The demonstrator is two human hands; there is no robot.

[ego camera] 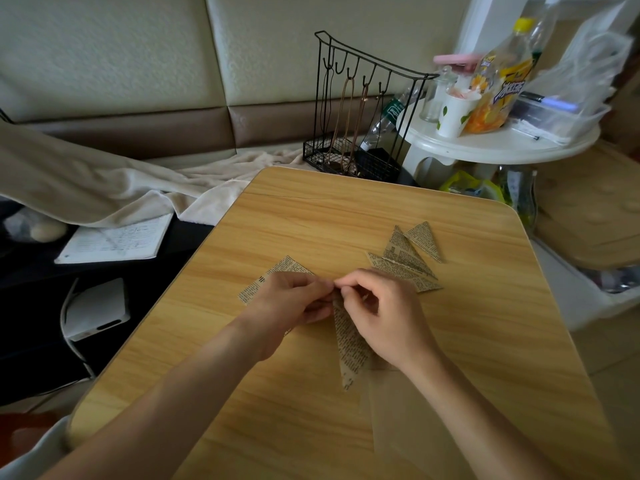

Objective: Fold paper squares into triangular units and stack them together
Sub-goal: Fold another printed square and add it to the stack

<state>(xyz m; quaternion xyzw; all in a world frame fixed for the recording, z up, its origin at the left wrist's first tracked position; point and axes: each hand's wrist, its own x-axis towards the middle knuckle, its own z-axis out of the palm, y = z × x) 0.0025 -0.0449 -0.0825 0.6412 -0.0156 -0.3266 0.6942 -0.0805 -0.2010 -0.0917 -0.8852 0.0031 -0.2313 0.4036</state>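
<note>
Where the two hands meet over the middle of the wooden counter, both pinch the top of one long, narrow strip of newsprint paper that hangs toward the near edge, ending in a point. The left hand curls its fingers and thumb at the strip's upper end; the right hand nips the same spot between thumb and forefinger, its other fingers bent loosely. Under the left hand lies one flat printed sheet, only its far and left corners showing. Just right of the hands sits a loose pile of folded triangles in the same printed paper, sharp-creased and overlapping; three seem to be there, though the overlap makes the count uncertain. A pale translucent sheet lies on the counter below the right wrist.

The counter is a rounded-corner board with a yellow wood-grain finish. Beyond its far edge stands one black wire rack with hooks and a mesh base, holding hanging cords. To the right, one round white side table carries a yellow-capped drink bottle, a white paper cup with green leaf print, a small glass jar and a clear plastic tray. On the left, a cream fleece blanket drapes over a dark surface beside one written notebook and one white box.
</note>
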